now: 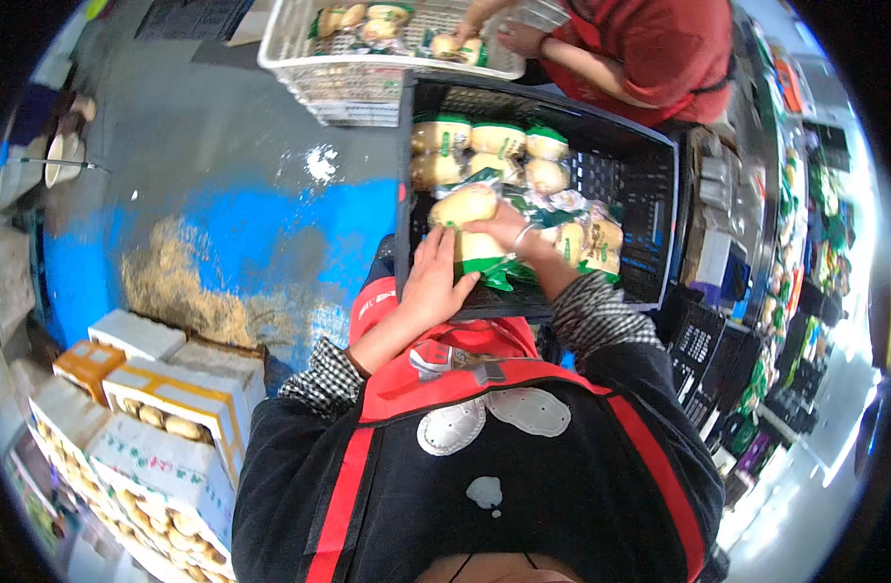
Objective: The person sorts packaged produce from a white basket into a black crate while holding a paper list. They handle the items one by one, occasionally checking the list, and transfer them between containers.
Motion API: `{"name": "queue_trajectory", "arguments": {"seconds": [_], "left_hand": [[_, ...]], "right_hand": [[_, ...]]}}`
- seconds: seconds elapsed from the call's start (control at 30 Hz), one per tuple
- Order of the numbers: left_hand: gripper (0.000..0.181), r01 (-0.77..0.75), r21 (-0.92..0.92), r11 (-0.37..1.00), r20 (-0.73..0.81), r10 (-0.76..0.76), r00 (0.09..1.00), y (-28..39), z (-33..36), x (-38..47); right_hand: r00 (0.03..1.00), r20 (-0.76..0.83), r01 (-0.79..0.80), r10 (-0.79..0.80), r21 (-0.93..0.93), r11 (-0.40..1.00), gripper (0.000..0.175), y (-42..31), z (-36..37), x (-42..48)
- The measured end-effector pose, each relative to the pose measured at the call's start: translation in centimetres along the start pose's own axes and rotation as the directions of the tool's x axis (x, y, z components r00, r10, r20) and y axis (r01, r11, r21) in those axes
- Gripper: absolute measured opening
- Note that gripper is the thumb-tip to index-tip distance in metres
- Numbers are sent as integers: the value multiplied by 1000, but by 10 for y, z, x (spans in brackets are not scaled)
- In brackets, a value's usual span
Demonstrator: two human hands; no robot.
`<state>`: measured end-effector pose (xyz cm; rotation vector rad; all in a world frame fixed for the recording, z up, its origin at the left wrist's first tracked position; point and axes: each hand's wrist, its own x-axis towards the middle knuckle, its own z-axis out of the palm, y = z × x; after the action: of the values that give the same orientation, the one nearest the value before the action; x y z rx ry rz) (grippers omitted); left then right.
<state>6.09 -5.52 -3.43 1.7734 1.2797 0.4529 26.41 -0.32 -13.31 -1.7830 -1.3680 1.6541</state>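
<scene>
Low in a black plastic crate, my left hand lies against the left side of a bagged pack of pale yellow produce. Its fingertips and thumb rest on the pack. My right hand grips the same pack across its middle, and a light band circles that wrist. The pack has clear film and green ends, one of them crumpled near my left thumb. Behind it, several similar packs stand in a row along the crate's far left part. More packs lie right of my right hand.
Beyond the crate stands a white plastic basket holding similar packs; a person in red reaches into it. Stacked foam boxes of produce rise at lower left. The blue and grey floor looks wet. Black crates stand at right.
</scene>
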Motion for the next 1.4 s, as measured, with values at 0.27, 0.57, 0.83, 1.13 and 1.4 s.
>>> {"name": "queue_trajectory", "arguments": {"seconds": [0.27, 0.57, 0.83, 1.13, 1.4], "left_hand": [[86, 118, 294, 948, 330, -217, 919, -42, 41, 35], [88, -241, 515, 823, 145, 193, 970, -33, 92, 45], [110, -150, 743, 652, 244, -55, 968, -42, 121, 69], [90, -622, 570, 537, 385, 495, 779, 4, 196, 158], [84, -807, 241, 539, 653, 525, 546, 97, 301, 187]], "right_hand": [[979, -115, -190, 171, -183, 965, 63, 36, 68, 4], [990, 139, -24, -36, 411, 911, 26, 70, -131, -105], [458, -886, 175, 66, 163, 971, 26, 198, -390, -275], [559, -749, -294, 357, 224, 929, 24, 266, -305, -368], [780, -318, -507, 539, 184, 842, 46, 235, -136, -416]]}}
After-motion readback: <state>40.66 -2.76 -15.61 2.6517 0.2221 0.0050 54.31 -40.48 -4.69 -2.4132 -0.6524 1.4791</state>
